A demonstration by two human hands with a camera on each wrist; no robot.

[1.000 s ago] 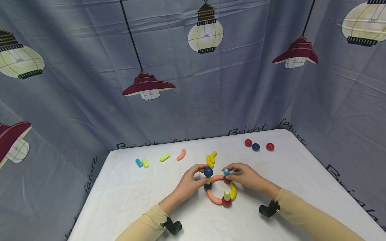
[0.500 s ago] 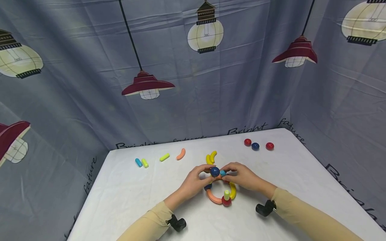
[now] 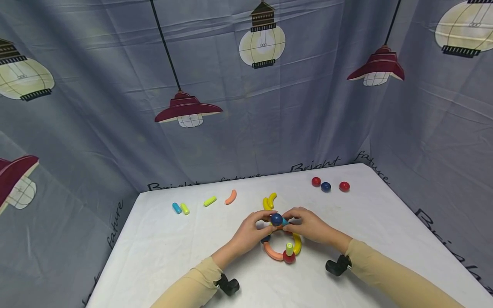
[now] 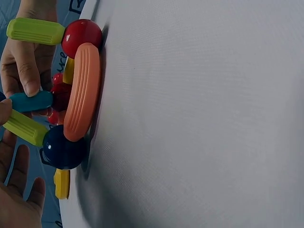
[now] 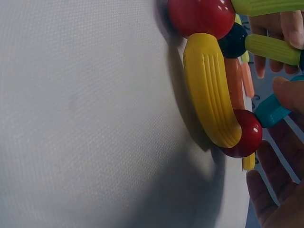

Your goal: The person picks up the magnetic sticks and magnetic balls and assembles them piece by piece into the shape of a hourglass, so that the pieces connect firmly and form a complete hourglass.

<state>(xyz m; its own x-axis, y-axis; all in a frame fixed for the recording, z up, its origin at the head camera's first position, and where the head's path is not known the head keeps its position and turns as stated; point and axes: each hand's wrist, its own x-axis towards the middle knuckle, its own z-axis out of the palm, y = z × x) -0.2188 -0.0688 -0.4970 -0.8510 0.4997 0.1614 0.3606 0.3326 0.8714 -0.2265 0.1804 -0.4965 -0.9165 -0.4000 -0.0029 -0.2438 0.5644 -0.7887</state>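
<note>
While L hand (image 3: 247,231) pinches glossy navy ball (image 3: 276,219) above ring (image 3: 272,252), R hand (image 3: 313,225) grips blue rod (image 5: 271,112) beside it. Ring = grooved curved bars (image 4: 83,92) + shiny balls (image 4: 81,39), flat on woven white tabletop (image 3: 173,248).

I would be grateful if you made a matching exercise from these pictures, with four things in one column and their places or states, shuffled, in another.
Things
1. Left hand
2. Loose orange piece
3. Right hand
4. Frontmost red ball

Places or states
A. Pinches a turquoise stick
B. Bears an upright green stick
C. Lies between a loose green stick and two yellow pieces
D. Holds a dark blue ball

Right pairs: 1-D, 2-C, 3-A, 4-B
</note>
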